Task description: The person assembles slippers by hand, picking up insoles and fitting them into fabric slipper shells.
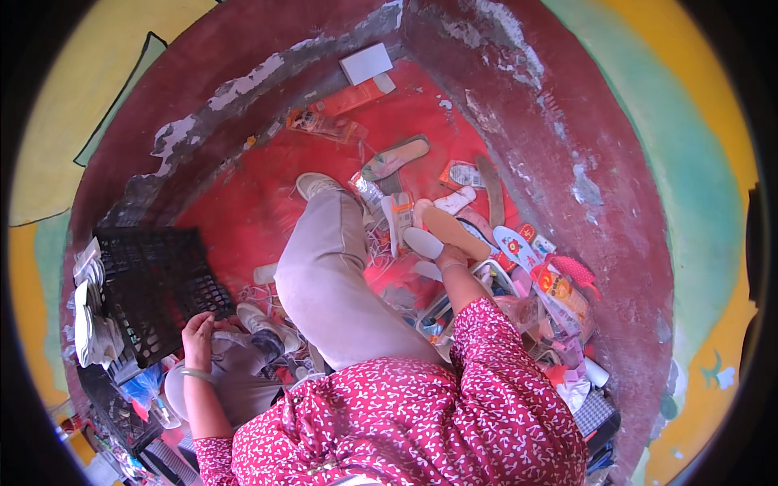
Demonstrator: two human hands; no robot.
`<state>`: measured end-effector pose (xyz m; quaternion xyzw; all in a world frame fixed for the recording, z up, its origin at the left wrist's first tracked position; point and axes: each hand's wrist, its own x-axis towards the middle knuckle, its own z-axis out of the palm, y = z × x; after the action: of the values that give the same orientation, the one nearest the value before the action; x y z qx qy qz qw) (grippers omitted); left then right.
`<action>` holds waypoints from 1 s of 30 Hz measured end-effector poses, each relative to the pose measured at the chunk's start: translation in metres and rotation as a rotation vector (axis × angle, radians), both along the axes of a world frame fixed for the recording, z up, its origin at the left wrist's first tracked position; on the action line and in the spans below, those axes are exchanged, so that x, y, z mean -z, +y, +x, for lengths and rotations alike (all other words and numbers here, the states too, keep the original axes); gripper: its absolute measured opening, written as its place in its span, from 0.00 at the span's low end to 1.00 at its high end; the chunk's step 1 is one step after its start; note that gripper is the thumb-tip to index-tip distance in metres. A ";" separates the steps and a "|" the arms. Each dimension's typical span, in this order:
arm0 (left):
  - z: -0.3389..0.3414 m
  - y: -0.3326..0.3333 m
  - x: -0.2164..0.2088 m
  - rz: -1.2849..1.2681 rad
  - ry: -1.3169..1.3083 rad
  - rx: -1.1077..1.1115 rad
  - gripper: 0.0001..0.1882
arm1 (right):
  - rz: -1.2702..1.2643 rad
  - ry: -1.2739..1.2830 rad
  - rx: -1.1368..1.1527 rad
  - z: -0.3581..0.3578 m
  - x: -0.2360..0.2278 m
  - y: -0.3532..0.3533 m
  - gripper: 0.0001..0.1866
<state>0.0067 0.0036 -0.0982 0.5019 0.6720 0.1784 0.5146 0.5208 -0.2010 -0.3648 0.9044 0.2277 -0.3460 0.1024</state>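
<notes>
My right hand [452, 257] reaches into the pile right of my leg. Its fingers are closed on a pale insole [422, 241], partly hidden by the hand. Beside it lies a tan insole [458, 232], and a white insole with a red flower [515, 245] leans farther right. My left hand [198, 334] is raised at the left, near a black plastic crate [162, 283]. Thumb and fingers are pinched together there; whether anything thin is between them cannot be made out.
A greenish insole [395, 158] and clear packaging [327, 127] lie on the red floor. A white box [365, 64] stands in the far corner. Peeling maroon walls [559, 146] enclose the space. White insoles [93, 316] are stacked beside the crate; plastic packs [567, 296] fill the right.
</notes>
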 end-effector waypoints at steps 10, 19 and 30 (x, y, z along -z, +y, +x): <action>0.007 0.009 0.014 -0.070 0.037 0.007 0.12 | 0.028 -0.058 0.066 -0.007 0.049 -0.006 0.26; 0.015 0.009 0.011 -0.067 0.035 0.012 0.11 | 0.153 0.029 -0.056 0.031 -0.007 0.007 0.14; 0.006 0.008 0.020 -0.027 0.112 0.059 0.11 | -0.036 0.033 0.100 0.057 0.009 0.028 0.24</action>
<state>0.0127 0.0111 -0.1185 0.5238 0.6867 0.1257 0.4880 0.5777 -0.1732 -0.3733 0.9069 0.1777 -0.3693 0.0974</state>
